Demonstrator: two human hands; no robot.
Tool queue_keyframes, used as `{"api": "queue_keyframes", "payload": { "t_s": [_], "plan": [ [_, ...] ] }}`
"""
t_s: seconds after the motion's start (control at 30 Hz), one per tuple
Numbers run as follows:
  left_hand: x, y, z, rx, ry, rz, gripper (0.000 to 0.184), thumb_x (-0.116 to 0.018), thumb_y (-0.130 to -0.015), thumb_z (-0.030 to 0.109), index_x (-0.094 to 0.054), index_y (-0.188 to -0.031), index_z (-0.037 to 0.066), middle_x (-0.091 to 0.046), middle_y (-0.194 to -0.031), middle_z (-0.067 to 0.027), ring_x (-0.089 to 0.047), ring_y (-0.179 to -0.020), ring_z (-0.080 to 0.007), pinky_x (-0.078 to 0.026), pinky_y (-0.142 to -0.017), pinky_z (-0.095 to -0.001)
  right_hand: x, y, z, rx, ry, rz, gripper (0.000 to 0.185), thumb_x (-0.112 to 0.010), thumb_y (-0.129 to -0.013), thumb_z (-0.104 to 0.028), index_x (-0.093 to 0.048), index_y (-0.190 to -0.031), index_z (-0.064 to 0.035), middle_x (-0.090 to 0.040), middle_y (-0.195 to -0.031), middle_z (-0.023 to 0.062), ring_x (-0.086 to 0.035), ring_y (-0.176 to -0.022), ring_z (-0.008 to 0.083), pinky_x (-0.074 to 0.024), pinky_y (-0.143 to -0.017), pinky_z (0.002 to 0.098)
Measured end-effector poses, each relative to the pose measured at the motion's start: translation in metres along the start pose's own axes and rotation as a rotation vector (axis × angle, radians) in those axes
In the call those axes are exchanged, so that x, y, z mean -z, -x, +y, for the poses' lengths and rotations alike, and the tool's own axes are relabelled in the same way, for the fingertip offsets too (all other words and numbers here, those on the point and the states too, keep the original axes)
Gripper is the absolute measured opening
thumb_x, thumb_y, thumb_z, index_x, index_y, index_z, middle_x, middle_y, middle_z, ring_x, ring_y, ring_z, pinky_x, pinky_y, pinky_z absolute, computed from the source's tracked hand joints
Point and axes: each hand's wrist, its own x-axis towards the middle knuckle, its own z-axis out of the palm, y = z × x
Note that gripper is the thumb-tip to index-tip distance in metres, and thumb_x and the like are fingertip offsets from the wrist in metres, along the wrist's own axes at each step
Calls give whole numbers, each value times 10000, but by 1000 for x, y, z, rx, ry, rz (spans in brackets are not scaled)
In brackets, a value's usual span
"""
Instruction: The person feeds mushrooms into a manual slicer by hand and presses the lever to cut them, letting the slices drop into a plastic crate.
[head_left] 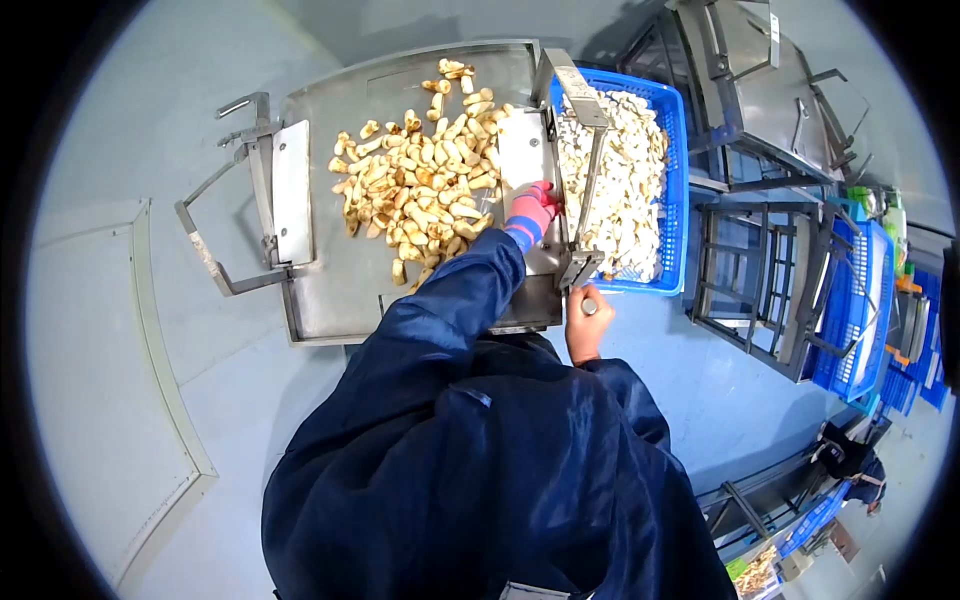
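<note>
Head view:

1. Many whole mushrooms [430, 195] are lying in a loose heap on the metal tray [335, 300], mostly in its middle and towards its right side.
2. On the right of the heap, a white board [522, 150] is standing next to a metal bar [593, 165].
3. The left hand [533, 212], in a pink and blue glove, is reaching to the lower part of this board. Its fingers are partly hidden, so I cannot tell if it is holding a mushroom.
4. The right hand [588, 318], which is bare, is grasping a handle [589, 306] below the near end of the bar.
5. Just beside the tray, a blue basket [678, 180] is holding many pale cut pieces [625, 180].
6. At the tray's left edge, another white board [293, 195] is standing against a metal frame [262, 190].
7. Farther right, metal racks [755, 322] are standing on the floor.
</note>
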Motion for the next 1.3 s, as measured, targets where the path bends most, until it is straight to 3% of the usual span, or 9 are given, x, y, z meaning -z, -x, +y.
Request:
{"api": "queue_keyframes", "payload": {
  "t_s": [0.13,0.17,0.37,0.53,0.63,0.8,0.97,1.07,1.3],
  "plan": [
    [-6,3,13,-1,-180,76,300,-518,-785,12,-553,-1082,27,-629,-872,-111,-600,-767,-163,-477,-659,-264,-7,6,17,-30,-65,-38,187,-595,-756,-87,-514,-614,5,-452,-484,137,-408,-423,152,-373,-445,324],
    [-8,4,19,50,-169,144,289,-554,-774,143,-588,-1041,37,-637,-870,-159,-599,-774,-305,-462,-729,-351,-7,4,17,57,-64,3,190,-595,-755,-85,-510,-611,3,-452,-482,132,-400,-425,147,-369,-438,322],
    [2,22,85,-98,314,40,277,-508,-809,142,-593,-1057,53,-641,-871,-126,-611,-748,-280,-479,-708,-314,-3,2,6,8,-41,-10,214,-595,-762,-104,-502,-595,-7,-472,-490,144,-446,-408,202,-374,-441,335],
    [92,-1,34,-149,-1172,158,364,-616,-758,178,-533,-1082,35,-598,-988,-153,-596,-877,-283,-478,-775,-365,0,2,2,20,-39,-15,197,-595,-760,-110,-514,-608,-15,-483,-497,152,-471,-411,246,-381,-448,344],
    [109,12,31,-185,-1246,-12,412,-610,-763,235,-499,-1112,45,-590,-995,-171,-576,-911,-310,-462,-804,-368,-1,1,7,38,-20,-9,193,-596,-759,-110,-515,-608,-20,-487,-498,152,-473,-409,254,-385,-445,346],
    [104,27,58,-300,-889,164,457,-617,-740,165,-479,-1167,80,-591,-914,-159,-582,-845,-297,-467,-764,-389,1,1,4,0,-38,-8,189,-602,-755,-116,-522,-607,-28,-494,-497,151,-493,-418,275,-394,-443,347],
    [66,20,61,145,24,-117,440,-577,-778,45,-484,-1204,98,-581,-909,-56,-557,-790,-132,-486,-696,-259,3,0,0,2,-36,-7,194,-605,-762,-124,-530,-613,-24,-489,-489,142,-480,-407,238,-396,-443,332],
    [33,24,40,121,637,-31,398,-512,-796,-57,-499,-1178,53,-561,-973,-44,-549,-812,-124,-500,-740,-245,9,-8,-23,-44,-60,-18,200,-605,-764,-127,-530,-612,-21,-481,-486,142,-471,-401,231,-389,-438,328],
    [-2,29,18,-111,-105,267,318,-589,-780,6,-558,-1095,37,-619,-908,-109,-588,-801,-192,-476,-740,-296,13,-13,-35,-46,-39,-29,209,-601,-766,-130,-524,-611,-13,-458,-483,157,-460,-397,252,-364,-422,340]
  ]
}}
